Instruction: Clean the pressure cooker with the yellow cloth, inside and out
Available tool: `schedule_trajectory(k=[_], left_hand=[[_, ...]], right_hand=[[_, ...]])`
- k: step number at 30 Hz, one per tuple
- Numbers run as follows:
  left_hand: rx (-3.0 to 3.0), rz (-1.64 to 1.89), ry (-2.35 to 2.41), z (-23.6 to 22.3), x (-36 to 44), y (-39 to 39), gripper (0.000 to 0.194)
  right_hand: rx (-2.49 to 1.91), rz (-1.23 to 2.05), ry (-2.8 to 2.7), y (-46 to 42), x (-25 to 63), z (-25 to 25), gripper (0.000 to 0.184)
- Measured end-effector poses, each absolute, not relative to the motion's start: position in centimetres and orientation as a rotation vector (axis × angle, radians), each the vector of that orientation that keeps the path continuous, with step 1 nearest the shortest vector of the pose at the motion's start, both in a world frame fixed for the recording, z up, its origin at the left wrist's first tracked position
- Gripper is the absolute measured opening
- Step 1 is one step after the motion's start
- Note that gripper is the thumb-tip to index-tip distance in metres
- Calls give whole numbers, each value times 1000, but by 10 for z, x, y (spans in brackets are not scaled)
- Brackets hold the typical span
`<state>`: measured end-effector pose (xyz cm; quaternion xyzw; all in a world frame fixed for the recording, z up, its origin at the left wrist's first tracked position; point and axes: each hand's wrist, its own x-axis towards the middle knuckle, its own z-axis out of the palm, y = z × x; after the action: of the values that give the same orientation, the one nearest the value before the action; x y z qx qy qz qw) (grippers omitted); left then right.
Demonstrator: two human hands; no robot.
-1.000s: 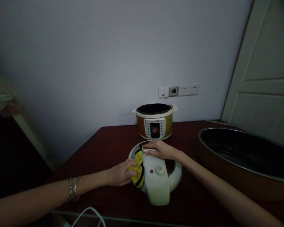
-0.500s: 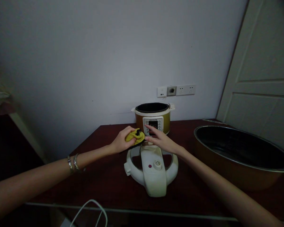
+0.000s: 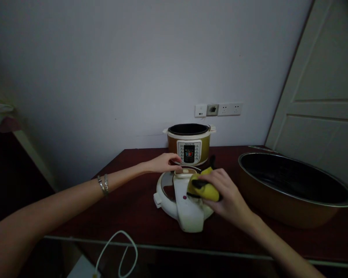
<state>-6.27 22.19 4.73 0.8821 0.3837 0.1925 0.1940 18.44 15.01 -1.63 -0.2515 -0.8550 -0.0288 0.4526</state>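
Note:
A yellow cloth point(image 3: 210, 192) with black parts is bunched in my right hand point(image 3: 227, 197), which is closed round it. The cloth presses against the right side of the white top of a pressure cooker lid point(image 3: 190, 218) and hides its valve knob. My left hand point(image 3: 164, 162) reaches to the far end of the lid, fingers apart, fingertips at or just over its edge; whether they touch cannot be made out. The lid lies on the dark red table point(image 3: 124, 216). Behind it stands the pressure cooker body point(image 3: 204, 148), uncovered, its panel facing me.
At the right sits a large brown inner pot point(image 3: 292, 202) with a dark inside and metal rim. A white cable point(image 3: 136, 251) loops at the table's front edge. Sockets point(image 3: 229, 109) are on the wall behind, and a white door point(image 3: 324, 96) stands at the right.
The yellow cloth has passed from my left hand to my right, which has come down onto the lid. My left hand, now without the cloth, is at the lid's far end.

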Motion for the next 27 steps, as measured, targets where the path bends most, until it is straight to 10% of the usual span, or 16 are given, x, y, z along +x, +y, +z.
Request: schedule_trajectory(k=[8,21,27], left_hand=[[2675,178,1382,-1,-25,247,70],[2764,303,1244,-16,-23,257,50],[2769,333,1278,-20,-22,258,47]], right_hand=[[-386,-422,-2503,102,125,-73,24],[-752,-27,-2325,122,206,-97,59],[-864,-82,-2206,139,240,-92,41]])
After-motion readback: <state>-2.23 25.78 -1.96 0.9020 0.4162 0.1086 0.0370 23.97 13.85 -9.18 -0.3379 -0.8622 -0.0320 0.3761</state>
